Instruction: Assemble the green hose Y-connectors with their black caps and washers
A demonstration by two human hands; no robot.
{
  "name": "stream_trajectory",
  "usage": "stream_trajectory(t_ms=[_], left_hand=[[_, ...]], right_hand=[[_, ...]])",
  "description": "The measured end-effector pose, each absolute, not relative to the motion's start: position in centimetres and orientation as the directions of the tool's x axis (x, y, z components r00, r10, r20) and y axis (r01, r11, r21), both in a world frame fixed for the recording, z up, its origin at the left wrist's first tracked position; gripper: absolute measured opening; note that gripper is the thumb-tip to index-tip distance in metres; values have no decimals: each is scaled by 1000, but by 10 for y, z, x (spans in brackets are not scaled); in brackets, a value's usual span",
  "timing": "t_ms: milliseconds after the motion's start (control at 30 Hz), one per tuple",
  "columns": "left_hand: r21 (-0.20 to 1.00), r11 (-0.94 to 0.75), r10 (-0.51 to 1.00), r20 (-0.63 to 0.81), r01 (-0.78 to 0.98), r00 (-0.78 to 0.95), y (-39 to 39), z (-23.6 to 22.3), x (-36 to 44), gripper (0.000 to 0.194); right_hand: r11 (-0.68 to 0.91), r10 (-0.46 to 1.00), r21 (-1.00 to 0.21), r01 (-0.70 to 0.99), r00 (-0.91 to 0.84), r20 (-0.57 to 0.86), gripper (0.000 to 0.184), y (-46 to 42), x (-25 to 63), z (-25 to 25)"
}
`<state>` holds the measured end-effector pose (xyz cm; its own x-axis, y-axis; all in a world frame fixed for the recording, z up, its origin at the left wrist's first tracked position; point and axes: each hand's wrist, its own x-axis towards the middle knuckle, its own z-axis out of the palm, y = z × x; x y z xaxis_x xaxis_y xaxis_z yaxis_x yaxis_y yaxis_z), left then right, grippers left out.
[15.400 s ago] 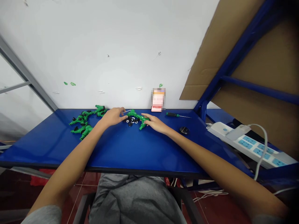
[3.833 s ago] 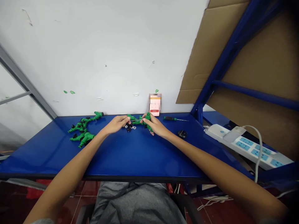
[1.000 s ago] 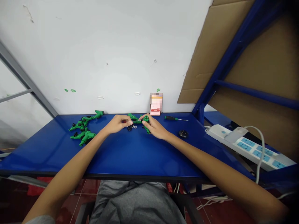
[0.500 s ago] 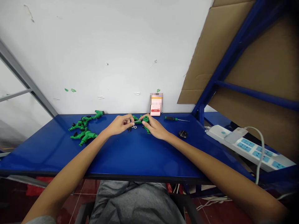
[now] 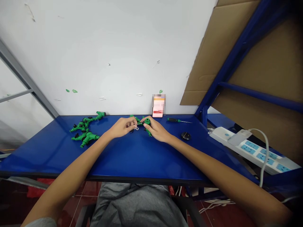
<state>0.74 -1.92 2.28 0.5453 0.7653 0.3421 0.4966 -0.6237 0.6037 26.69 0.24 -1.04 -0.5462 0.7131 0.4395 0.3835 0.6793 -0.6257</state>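
My left hand (image 5: 123,126) is closed, thumb and fingers pinching a thin metal rod (image 5: 139,124) that points toward my right hand. The rest of that tool is hidden in the palm. In my right hand (image 5: 157,130), closed too, is a green plastic hose splitter (image 5: 147,121), with one round threaded end turned up. The rod's tip reaches the splitter near my right fingertips; whether it is inside cannot be made out. Just below the left fingertips lie a small white ring (image 5: 137,128) and a small dark piece (image 5: 132,131). Another green fitting (image 5: 132,117) shows partly behind my hands.
Several green hose splitters (image 5: 88,137) are heaped on the left of the blue table (image 5: 142,157). A green-black screwdriver (image 5: 174,120) and a round black object (image 5: 186,136) lie on the right. A phone (image 5: 158,108) leans on the wall. A white power strip (image 5: 236,142) stands far right.
My left hand has shifted very slightly, the rod still pinched in it. My right hand keeps the splitter in almost the same place.
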Motion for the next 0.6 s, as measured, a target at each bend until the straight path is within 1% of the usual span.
stream_trajectory(t_ms=[67, 233, 467, 533, 600], left_hand=[[611, -618, 763, 315, 495, 565, -20, 25, 7, 28], [569, -614, 771, 284, 547, 570, -25, 27, 10, 40], [566, -581, 797, 250, 585, 549, -23, 23, 9, 34], [584, -574, 800, 253, 574, 544, -20, 21, 8, 35], [634, -553, 819, 295, 540, 492, -18, 18, 10, 32]], right_hand=[[677, 714, -623, 391, -552, 431, 35, 2, 267, -11], [674, 716, -622, 399, -560, 417, 35, 0, 266, -9], [662, 724, -631, 404, -563, 399, 33, -2, 266, -7], [656, 731, -636, 406, -553, 401, 34, -2, 265, -7], [659, 730, -637, 401, -547, 410, 35, -3, 265, -7]])
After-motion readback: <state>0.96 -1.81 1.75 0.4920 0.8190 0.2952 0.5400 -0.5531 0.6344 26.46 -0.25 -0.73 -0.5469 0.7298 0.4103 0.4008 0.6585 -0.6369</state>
